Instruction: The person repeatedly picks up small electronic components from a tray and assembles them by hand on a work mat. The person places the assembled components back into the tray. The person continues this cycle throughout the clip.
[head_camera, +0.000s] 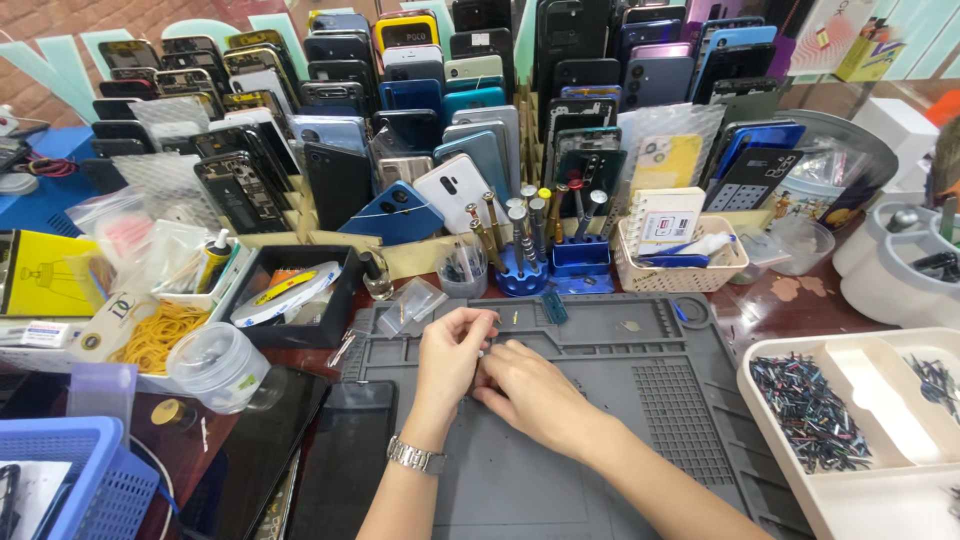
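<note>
A small part (487, 349), too tiny to identify, sits pinched between both hands, left (452, 352) and right (530, 390), together over the grey mat (640, 400); fine fitting seems underway, needing steady fingertips.

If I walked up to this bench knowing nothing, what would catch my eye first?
Most likely the wall of phones and phone back covers, stacked upright in rows across the whole back of the bench. Next, in the middle foreground, the left hand and right hand meet over a grey work mat, pinching something too small to make out. At far right, a white tray holds heaps of tiny dark parts.
</note>
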